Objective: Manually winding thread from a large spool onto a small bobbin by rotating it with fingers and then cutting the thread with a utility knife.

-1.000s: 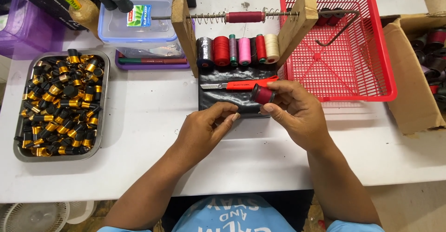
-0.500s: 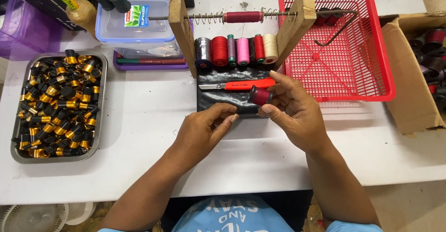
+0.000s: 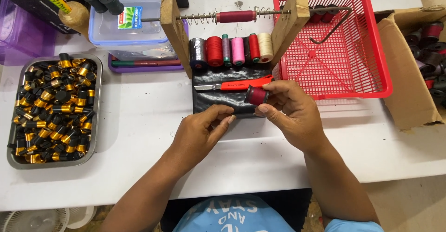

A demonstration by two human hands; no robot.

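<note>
1. Head view: the right hand (image 3: pixel 292 113) pinches a small dark-red spool (image 3: pixel 256 95) between thumb and fingertips, lifted just over the black mat (image 3: pixel 211 102), right beside the red utility knife (image 3: pixel 241 84).
2. The left hand (image 3: pixel 202 132) has thumb and forefinger closed together near the spool; whether a thread runs between them is too fine to tell.
3. Risk: the spool is held by its ends only, so a slip could drop it and roll it off the white table (image 3: pixel 139 120).
4. Risk: the knife's blade tip lies bare near both hands; a careless reach could nick a finger.
5. The tray of black-and-gold caps (image 3: pixel 53 109) sits well apart, out of harm's way.
</note>
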